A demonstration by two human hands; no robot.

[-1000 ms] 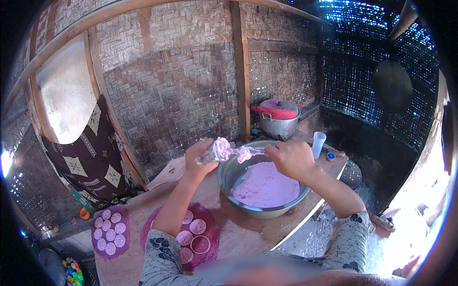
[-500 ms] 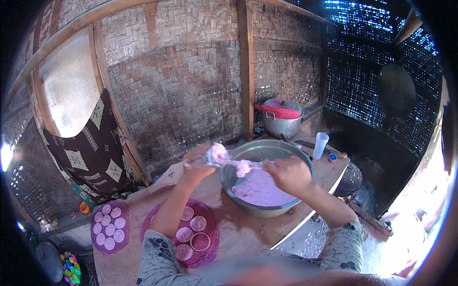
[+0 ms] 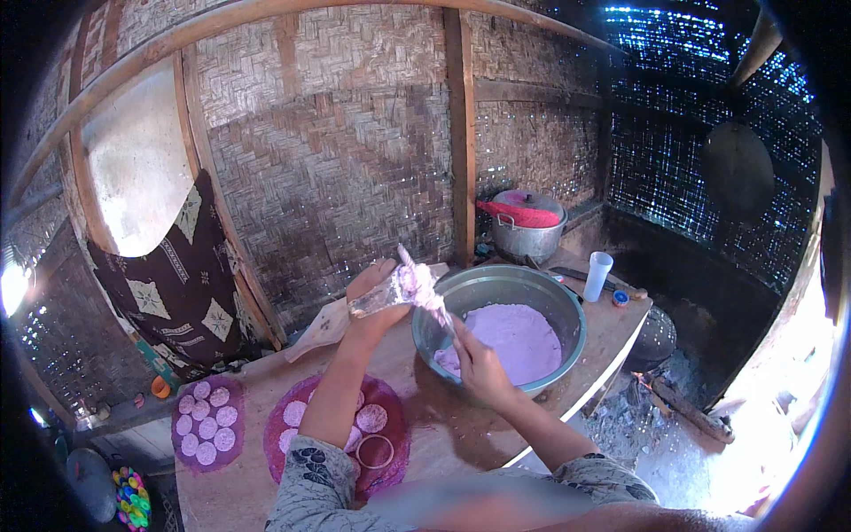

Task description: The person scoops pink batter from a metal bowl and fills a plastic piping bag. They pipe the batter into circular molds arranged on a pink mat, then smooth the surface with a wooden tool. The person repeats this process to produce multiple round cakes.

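Observation:
My left hand (image 3: 370,277) is wrapped round a clear, glass-like container (image 3: 379,299), tilted on its side. Clumps of moist pink mixture (image 3: 420,282) cling at its mouth. Gripped in my right hand (image 3: 484,365) is a thin utensil (image 3: 449,326), seemingly a spoon, its far end coated in the same mixture and touching the container's mouth. Below and to the right, a grey-green basin (image 3: 578,355) holds pale pink crumbly mixture (image 3: 523,341). Under my left forearm lies a round purple sheet (image 3: 397,412) with several pink discs and a ring mould (image 3: 375,436).
Another purple sheet (image 3: 188,459) with pink discs lies at the table's left. A whitish cup (image 3: 597,277) and a small blue-rimmed lid (image 3: 620,299) stand right of the basin. Behind is a lidded metal pot (image 3: 530,241). Burning wood (image 3: 691,410) lies below the table's right edge.
My right hand has moved left and down, swinging the utensil from nearly level to steeply slanted. More mixture is now heaped at the container's mouth. My left hand has shifted slightly.

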